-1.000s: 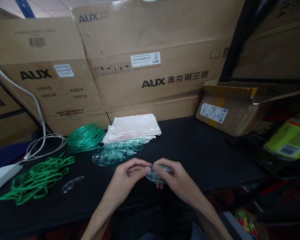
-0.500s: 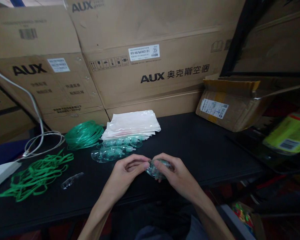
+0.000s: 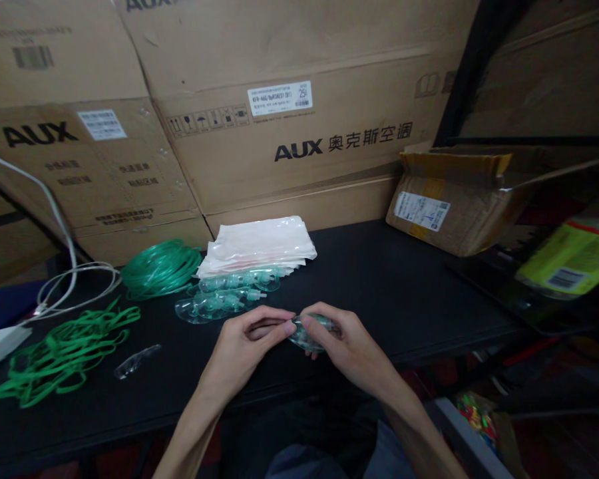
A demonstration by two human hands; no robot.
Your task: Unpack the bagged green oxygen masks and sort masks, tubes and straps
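My right hand (image 3: 337, 332) is closed around a clear greenish plastic mask (image 3: 307, 334), thumb on top and fingertips showing below it. The left edge of this mask is pinched between the thumb and fingers of my left hand (image 3: 262, 329). Both hands are just above the table's front edge; part of the mask is hidden by my fingers. Behind them lie more clear green masks (image 3: 219, 305) in rows. A stack of white plastic packets (image 3: 259, 243) touches the rear row. A small clear plastic strip (image 3: 137, 361) rests on the left.
Green elastic straps (image 3: 64, 352) and a coil of green tubing (image 3: 160, 266) lie on the black table (image 3: 369, 266). A white cable (image 3: 62, 219) runs at far left. Large cartons (image 3: 299, 153) stand behind; an open cardboard box (image 3: 429, 213) and a yellow-labelled bottle (image 3: 564, 259) are at right.
The view has shifted slightly, so things sit a little further left. Both hands keep hold of the mask, with only a slight shift of the fingers.
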